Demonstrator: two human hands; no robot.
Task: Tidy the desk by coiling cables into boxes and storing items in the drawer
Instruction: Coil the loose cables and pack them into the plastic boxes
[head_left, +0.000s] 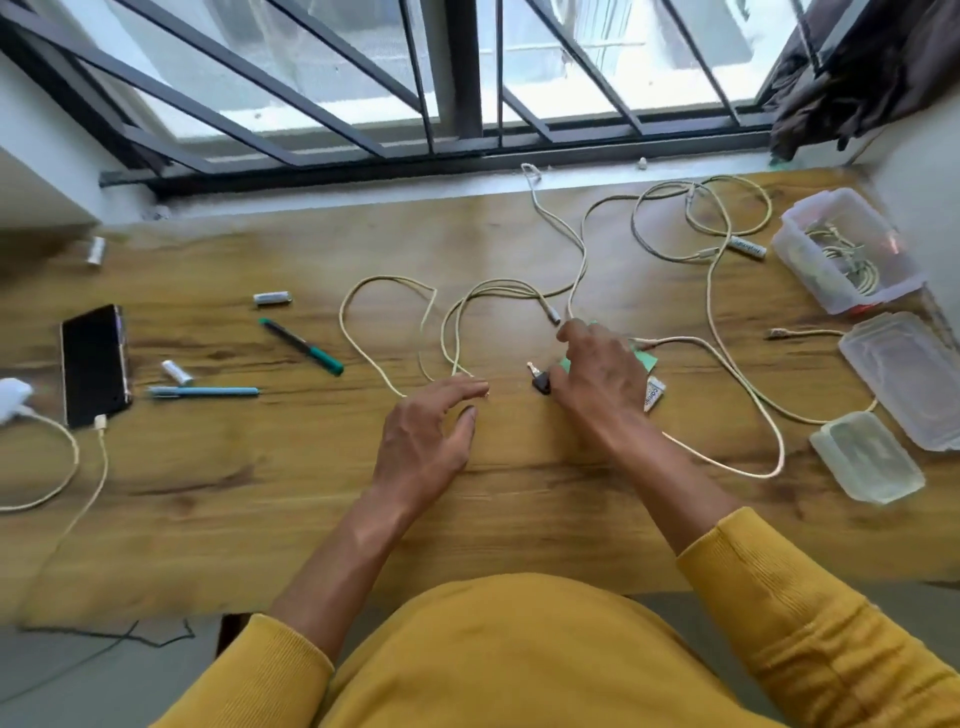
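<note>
While the cable (457, 332) loops away toward the window, its near end lies at the open, empty left hand (431, 431); right hand (597, 374), fingers spread, pinches nothing visible.

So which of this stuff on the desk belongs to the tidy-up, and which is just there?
Part of the job:
loose cream cables
clear plastic box holding a coiled cable
empty clear tubs
green-capped pen
blue pen
silver batteries
black key

Just there:
black phone on charge
dark curtain
</note>
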